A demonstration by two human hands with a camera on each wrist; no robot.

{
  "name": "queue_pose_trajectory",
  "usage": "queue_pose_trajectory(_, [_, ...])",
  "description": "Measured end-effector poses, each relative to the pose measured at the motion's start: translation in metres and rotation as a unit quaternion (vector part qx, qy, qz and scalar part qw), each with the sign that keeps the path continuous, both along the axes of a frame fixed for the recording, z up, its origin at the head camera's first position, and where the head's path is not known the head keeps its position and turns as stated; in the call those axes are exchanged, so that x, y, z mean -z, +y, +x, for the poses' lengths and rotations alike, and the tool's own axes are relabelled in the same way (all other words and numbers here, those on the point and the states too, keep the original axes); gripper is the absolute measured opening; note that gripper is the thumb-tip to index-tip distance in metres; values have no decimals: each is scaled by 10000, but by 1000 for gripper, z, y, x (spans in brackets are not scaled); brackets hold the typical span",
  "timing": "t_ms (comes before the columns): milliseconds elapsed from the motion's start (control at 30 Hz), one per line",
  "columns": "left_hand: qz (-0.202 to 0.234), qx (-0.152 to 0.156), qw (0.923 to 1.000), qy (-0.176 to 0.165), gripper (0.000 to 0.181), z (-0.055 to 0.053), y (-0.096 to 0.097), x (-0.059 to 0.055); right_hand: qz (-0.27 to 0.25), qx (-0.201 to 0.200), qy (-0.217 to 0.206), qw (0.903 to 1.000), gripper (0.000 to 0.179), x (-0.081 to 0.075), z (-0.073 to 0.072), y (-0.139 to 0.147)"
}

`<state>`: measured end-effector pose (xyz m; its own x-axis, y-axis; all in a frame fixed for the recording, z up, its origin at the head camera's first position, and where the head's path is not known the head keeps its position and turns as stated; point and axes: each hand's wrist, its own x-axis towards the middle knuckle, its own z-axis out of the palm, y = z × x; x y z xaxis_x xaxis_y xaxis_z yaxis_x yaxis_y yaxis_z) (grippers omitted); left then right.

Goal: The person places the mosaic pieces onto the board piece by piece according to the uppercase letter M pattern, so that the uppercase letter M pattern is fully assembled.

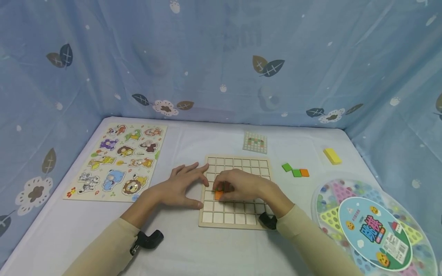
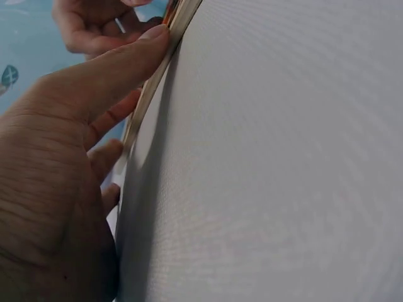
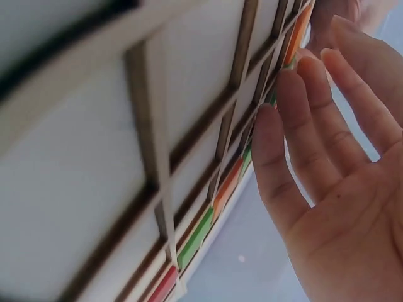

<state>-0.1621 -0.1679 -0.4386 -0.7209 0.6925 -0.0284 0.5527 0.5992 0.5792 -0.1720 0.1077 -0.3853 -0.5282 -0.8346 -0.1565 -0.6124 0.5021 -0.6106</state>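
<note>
A wooden grid board (image 1: pixel 217 217) lies on the white table between the two hands. My left hand (image 1: pixel 181 188) is at its left edge with spread fingers, the thumb touching the rim. Over the middle of the grid, my right hand (image 1: pixel 241 185) has its fingertips and thumb right at an orange tile (image 1: pixel 219 195) in one of the cells. Its fingers look fairly straight in the right wrist view. There, a red tile (image 3: pixel 162 284), a green tile (image 3: pixel 196 239) and another orange tile (image 3: pixel 228 182) also sit in the grid, largely hidden by the hand in the head view.
Two loose green tiles (image 1: pixel 287 167) and an orange one lie right of the board. Behind it is a small pattern card (image 1: pixel 255 143). A yellow block (image 1: pixel 332 156) and a round Chinese checkers set (image 1: pixel 374 234) are at the right, an animal puzzle (image 1: pixel 117 163) at the left.
</note>
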Motion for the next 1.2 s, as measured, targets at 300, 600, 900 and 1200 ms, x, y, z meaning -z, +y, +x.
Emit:
queue_pose_trajectory(300, [-165,-113,9998,-28,64,2,-1,-6,-202,316,64,9993,23,-17,-1,26])
queue_pose_trajectory(600, [-190,-74,9998,-2,65,0,0,-6,-266,625,260,9974,22,-24,-4,60])
queue_pose_trajectory(900, [-191,-165,9996,-84,65,5,-1,-4,-422,664,287,9965,22,-24,-5,82])
queue_pose_trajectory(1200, [-132,-59,9999,-44,64,3,3,0,-437,995,207,9939,22,-19,-7,103])
